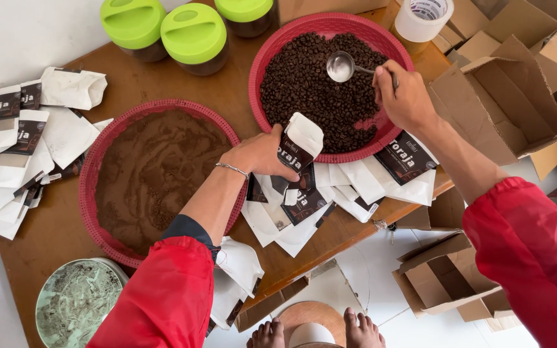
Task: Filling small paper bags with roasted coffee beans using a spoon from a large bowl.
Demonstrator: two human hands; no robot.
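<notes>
The left hand (260, 154) pinches a small white pouch (299, 143) with a dark label, its fingers closed around the lower part, so the open mouth of the pouch points up at the near rim of the red basket of coffee beans (272, 58). Under these fingers lies a loose pile of flat empty pouches (356, 183), overlapping each other, too many to count surely. To the outer side of the left fingers stands a second red basket (91, 187) holding brown ground coffee, touching the wrist side of the arm. The right hand (406, 96) grips the handle of a metal spoon (342, 66); the fingers are pressed together around it, and the empty bowl of the spoon hovers over the beans, beyond the pouch. Past the right fingers are open cardboard boxes (504, 106) and one roll of tape (424, 18). Farthest from both hands stand three jars with green lids (195, 32), and another heap of pouches (20, 148) lies far left.
</notes>
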